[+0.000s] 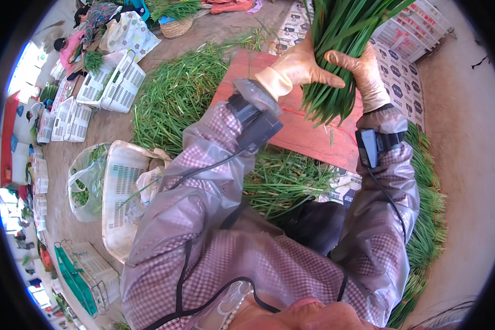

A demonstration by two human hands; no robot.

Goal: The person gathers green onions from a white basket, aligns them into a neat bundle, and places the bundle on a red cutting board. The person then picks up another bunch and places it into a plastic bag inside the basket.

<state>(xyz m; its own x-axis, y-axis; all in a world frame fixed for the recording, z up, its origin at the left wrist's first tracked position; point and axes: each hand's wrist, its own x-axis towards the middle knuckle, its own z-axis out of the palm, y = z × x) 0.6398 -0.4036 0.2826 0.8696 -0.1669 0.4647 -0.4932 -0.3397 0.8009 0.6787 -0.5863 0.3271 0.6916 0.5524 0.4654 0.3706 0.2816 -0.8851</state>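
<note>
A thick bunch of green garlic chives [346, 29] is held up over a red board [247, 78], its even ends hanging down. My left hand [299, 66], in a pale rubber glove, grips the bunch from the left, the thumb across its front. From the right my right hand [367, 74], gloved the same way, holds it with the thumb pointing inward. The fingers behind the bunch are hidden. A red string [293, 111] lies on the board just below the bunch, partly covered by it. Black devices with cables are strapped to both wrists.
Loose chives [177, 95] are heaped left of the board, with more leaves [284, 181] before my lap. Tied bundles [429, 206] line the right side. White plastic crates [123, 189] stand at left; more crates [416, 31] are at upper right. People [72, 47] sit at upper left.
</note>
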